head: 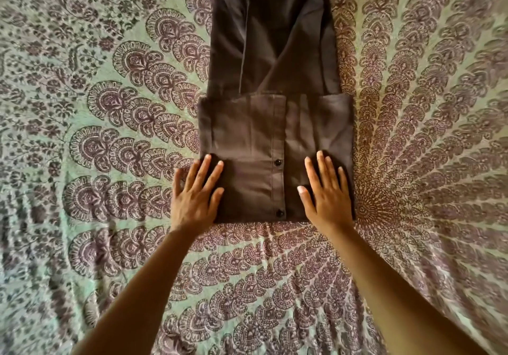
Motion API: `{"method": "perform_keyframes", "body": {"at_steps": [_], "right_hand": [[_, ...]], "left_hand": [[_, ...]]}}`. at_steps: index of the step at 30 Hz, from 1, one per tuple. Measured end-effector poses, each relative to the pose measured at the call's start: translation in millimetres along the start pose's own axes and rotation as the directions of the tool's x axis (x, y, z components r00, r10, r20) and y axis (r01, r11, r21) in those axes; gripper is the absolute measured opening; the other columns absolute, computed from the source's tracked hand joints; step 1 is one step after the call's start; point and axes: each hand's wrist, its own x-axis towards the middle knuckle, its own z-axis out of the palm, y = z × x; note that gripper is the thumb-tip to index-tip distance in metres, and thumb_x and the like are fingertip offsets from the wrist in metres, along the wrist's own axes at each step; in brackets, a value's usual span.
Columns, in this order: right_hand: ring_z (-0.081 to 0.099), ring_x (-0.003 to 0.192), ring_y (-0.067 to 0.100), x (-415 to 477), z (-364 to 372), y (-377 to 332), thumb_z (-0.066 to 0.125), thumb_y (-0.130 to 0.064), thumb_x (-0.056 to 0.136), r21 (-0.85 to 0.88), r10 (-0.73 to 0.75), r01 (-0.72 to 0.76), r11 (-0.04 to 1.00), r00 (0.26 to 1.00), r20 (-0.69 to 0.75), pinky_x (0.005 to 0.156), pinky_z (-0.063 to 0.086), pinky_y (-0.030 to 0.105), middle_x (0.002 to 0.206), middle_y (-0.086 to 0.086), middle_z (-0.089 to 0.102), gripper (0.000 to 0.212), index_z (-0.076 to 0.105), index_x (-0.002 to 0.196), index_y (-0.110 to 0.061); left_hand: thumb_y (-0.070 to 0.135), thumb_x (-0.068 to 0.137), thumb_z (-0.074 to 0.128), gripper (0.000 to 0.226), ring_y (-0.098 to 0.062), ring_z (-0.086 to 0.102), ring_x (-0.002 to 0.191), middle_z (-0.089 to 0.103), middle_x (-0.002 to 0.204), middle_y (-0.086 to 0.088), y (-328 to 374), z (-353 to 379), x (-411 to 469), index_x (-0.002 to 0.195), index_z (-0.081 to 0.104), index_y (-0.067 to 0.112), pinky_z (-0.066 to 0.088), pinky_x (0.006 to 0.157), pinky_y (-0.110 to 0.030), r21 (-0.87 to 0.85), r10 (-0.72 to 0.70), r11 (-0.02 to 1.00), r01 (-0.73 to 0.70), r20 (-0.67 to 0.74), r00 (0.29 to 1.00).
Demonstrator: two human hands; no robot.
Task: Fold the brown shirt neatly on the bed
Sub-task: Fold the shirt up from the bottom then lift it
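Left hand (pixel 195 196), right hand (pixel 324 193) flat on folded brown shirt (pixel 264 140), patterned bedspread (pixel 110 134)

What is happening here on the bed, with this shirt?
A person is folding a brown shirt on a bed with a patterned spread. Its sides are folded in and its near end is folded up. Both hands press flat on that folded part: the left hand at its left edge, the right hand near its right edge, with the buttons between them.

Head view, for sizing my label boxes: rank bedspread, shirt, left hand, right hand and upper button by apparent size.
1. bedspread
2. shirt
3. left hand and right hand: look alike
4. upper button
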Motion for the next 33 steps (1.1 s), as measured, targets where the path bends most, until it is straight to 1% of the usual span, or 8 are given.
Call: {"method": "perform_keyframes", "body": {"at_steps": [3, 6, 11, 18, 21, 25, 29, 33], "right_hand": [[0.021, 0.140, 0.019, 2.8, -9.0, 9.9, 0.027, -0.038, 0.095, 0.228, -0.036, 0.037, 0.973, 0.999, -0.007, 0.114, 0.013, 0.037, 0.151, 0.008, 0.026, 0.052, 0.037, 0.141, -0.015], [0.042, 0.129, 0.017, 8.0, -29.1, 34.8, 0.034, -0.026, 0.093, 0.351, -0.099, 0.119, 0.929, 0.992, -0.073, 0.107, 0.036, 0.040, 0.138, 0.009, 0.048, 0.045, 0.051, 0.131, -0.008], [0.042, 0.129, 0.026, 12.0, -50.1, 77.2, 0.053, 0.013, 0.071, -0.007, -0.375, 0.376, 0.927, 0.926, 0.035, 0.108, 0.033, 0.042, 0.140, 0.011, 0.046, 0.066, 0.046, 0.134, -0.007], [0.041, 0.131, 0.023, 29.1, -54.6, 94.8, 0.055, -0.008, 0.080, -0.100, -0.520, 0.544, 0.833, 0.832, 0.192, 0.114, 0.020, 0.035, 0.143, 0.008, 0.042, 0.057, 0.043, 0.136, -0.010], [0.044, 0.129, 0.024, 31.4, -56.9, 98.2, 0.071, -0.005, 0.073, -0.124, -0.563, 0.596, 0.793, 0.796, 0.222, 0.113, 0.025, 0.036, 0.142, 0.008, 0.044, 0.067, 0.046, 0.134, -0.011], [0.051, 0.122, 0.028, 30.0, -53.0, 92.7, 0.070, 0.014, 0.064, -0.073, -0.547, 0.556, 0.828, 0.829, 0.115, 0.108, 0.028, 0.034, 0.133, 0.011, 0.053, 0.065, 0.057, 0.124, -0.008], [0.046, 0.127, 0.024, 24.3, -52.7, 82.5, 0.055, 0.019, 0.073, 0.289, -0.351, 0.336, 0.896, 0.936, 0.000, 0.112, 0.026, 0.026, 0.131, 0.007, 0.056, 0.055, 0.059, 0.120, -0.008], [0.047, 0.124, 0.024, 42.3, -72.2, 69.0, 0.066, 0.006, 0.077, 0.481, -0.231, 0.293, 0.826, 0.955, -0.185, 0.107, 0.035, 0.035, 0.124, 0.010, 0.057, 0.045, 0.054, 0.118, -0.008]], "left_hand": [[0.046, 0.094, 0.018, 0.052, -0.019, 0.010, 0.144, 0.007, 0.154, 0.006, -25.3, -12.9, 4.1, 0.146, 0.015, 0.038, -0.006, 0.116, -0.042, 0.026, 0.011, 1.000, -0.011, 0.007, 1.000], [0.030, 0.088, 0.031, 0.056, -0.026, 0.025, 0.140, 0.025, 0.152, -0.004, -47.2, -31.1, 6.3, 0.144, 0.029, 0.029, -0.004, 0.116, -0.038, 0.078, 0.168, 0.983, -0.165, -0.043, 0.985], [0.023, 0.080, 0.041, 0.058, -0.027, 0.036, 0.131, 0.043, 0.144, -0.008, -58.1, -38.8, 8.9, 0.138, 0.040, 0.022, 0.005, 0.116, -0.040, 0.225, 0.473, 0.864, -0.450, -0.059, 0.879], [0.025, 0.085, 0.044, 0.053, -0.011, 0.004, 0.145, 0.022, 0.155, 0.003, -60.4, -29.4, 32.6, 0.137, 0.038, 0.022, 0.015, 0.115, -0.039, 0.268, 0.690, 0.703, -0.659, -0.031, 0.724], [0.014, 0.084, 0.045, 0.053, -0.021, 0.035, 0.136, 0.049, 0.139, -0.008, -59.7, -28.5, 30.9, 0.136, 0.039, 0.018, 0.018, 0.112, -0.038, 0.223, 0.694, 0.705, -0.673, -0.018, 0.720], [0.005, 0.082, 0.043, 0.047, -0.022, 0.051, 0.122, 0.054, 0.133, -0.007, -47.5, -28.2, 22.2, 0.128, 0.052, 0.014, 0.021, 0.112, -0.029, 0.042, 0.598, 0.801, -0.597, -0.099, 0.796], [0.007, 0.081, 0.039, 0.042, -0.015, 0.047, 0.118, 0.060, 0.123, -0.002, -23.9, -35.4, 16.0, 0.115, 0.063, 0.010, 0.028, 0.106, -0.017, -0.297, 0.318, 0.873, -0.388, -0.256, 0.913], [0.005, 0.080, 0.041, 0.040, -0.008, 0.056, 0.093, 0.062, 0.108, 0.007, -5.6, -65.3, 34.1, 0.109, 0.062, 0.023, 0.042, 0.074, -0.002, -0.591, -0.036, 0.789, -0.170, -0.320, 0.947]]}}
